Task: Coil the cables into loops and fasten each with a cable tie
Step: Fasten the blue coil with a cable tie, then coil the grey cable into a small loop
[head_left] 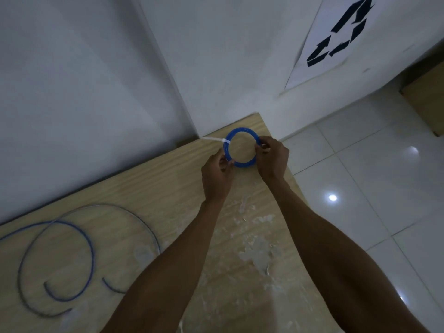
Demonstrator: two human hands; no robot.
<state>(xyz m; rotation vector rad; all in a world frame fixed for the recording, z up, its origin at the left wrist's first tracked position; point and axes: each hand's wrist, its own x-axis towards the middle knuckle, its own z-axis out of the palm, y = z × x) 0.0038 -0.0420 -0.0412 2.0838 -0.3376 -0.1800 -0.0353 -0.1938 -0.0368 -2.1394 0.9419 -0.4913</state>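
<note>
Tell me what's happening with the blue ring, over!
Left grip and right grip pinching round blue cable coil. White plastic cable tie on it. Loose blue and grey cables lie apart.

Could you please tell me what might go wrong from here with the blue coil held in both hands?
The blue coiled plastic cable carries one visible white plastic cable tie; if the left hand or right hand loosens its pinch, the untied turns may spring apart.
The tie's long tail juts out sideways and could snag.
The coil is held above the far corner of the light wooden table; dropped, it might land on the white tiled floor.
</note>
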